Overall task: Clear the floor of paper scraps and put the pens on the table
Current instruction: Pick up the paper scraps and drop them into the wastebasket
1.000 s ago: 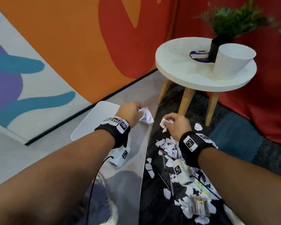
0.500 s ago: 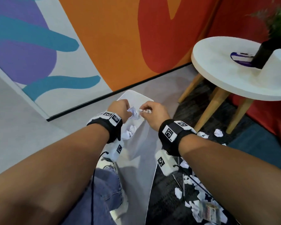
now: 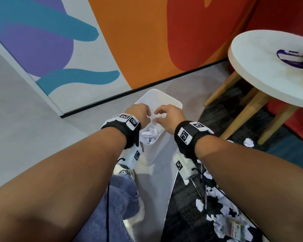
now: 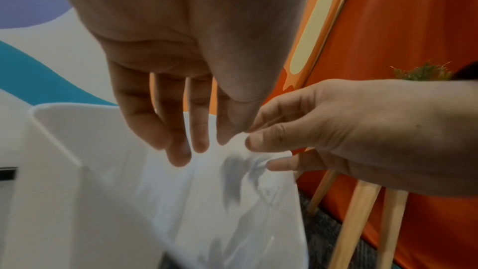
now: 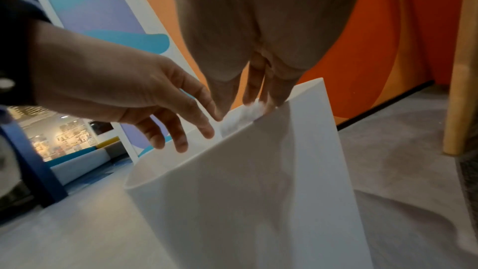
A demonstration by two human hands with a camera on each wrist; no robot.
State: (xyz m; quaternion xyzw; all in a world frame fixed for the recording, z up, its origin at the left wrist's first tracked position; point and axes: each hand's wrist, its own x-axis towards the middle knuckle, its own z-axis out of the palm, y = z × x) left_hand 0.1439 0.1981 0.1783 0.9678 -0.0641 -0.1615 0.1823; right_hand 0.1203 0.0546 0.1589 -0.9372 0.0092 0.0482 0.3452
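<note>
Both hands hang over the open white bin [image 3: 173, 100], which stands on the grey floor by the wall. My left hand [image 3: 142, 112] is empty, and the left wrist view shows its fingers [image 4: 181, 146] straight and pointing down into the bin. My right hand [image 3: 162, 113] has loosely spread fingers [image 5: 261, 97], with a blurred white scrap [image 5: 254, 107] just at their tips. Crumpled scraps [image 3: 150, 135] lie inside the bin. More paper scraps [image 3: 222, 212] and thin pens [image 3: 206, 198] lie on the dark carpet under my right forearm.
The round white table [image 3: 262, 70] on wooden legs stands at the right, with a purple-edged item [image 3: 287, 56] on it. A paper ball [image 3: 248, 142] lies near a table leg. A plastic packet [image 3: 236, 227] sits among the scraps. My jeans-clad knee [image 3: 115, 206] is below the bin.
Both hands moved left from the carpet to above the bin. The crumpled paper my left hand held is gone from it, and the fingers of both hands have spread.
</note>
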